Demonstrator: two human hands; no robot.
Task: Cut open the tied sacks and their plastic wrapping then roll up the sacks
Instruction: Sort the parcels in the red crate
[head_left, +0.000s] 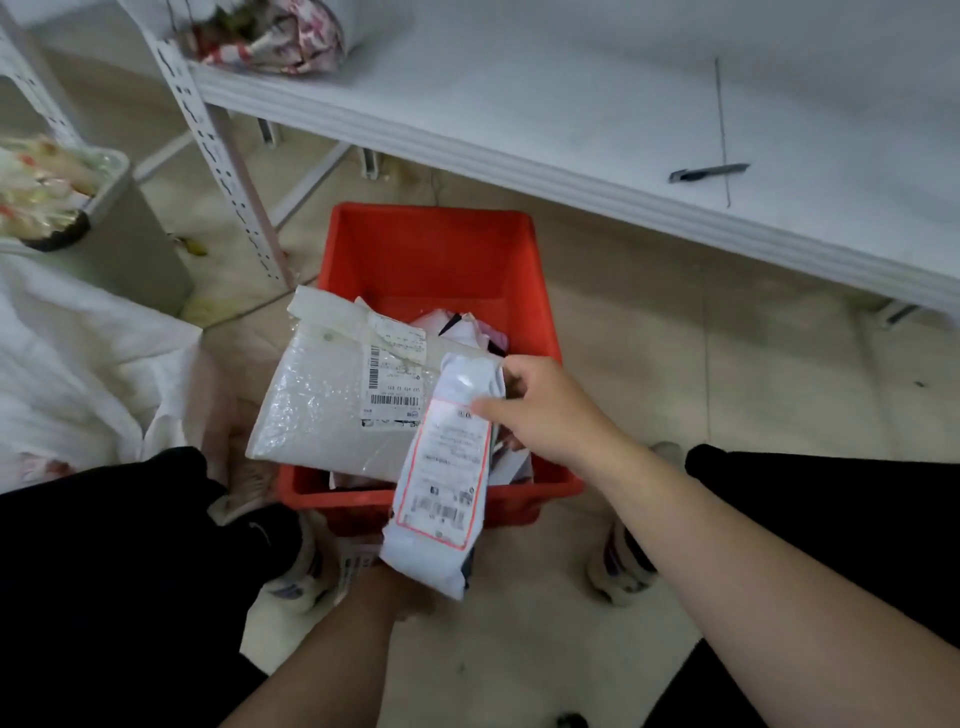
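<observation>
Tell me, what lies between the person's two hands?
A slim white plastic mailer bag with a red-bordered label. The right hand pinches its top end; its lower end covers the left hand. The head view shows this.

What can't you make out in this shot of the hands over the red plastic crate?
All in the head view:
1. Left hand: its fingers are hidden under the white plastic parcel with a red-bordered label, so the grip is unclear.
2. Red plastic crate: contents mostly covered by the large white bubble mailer.
3. Label print: too blurred to read.
4. Slim dark tool on the white shelf: too small to identify.
</observation>
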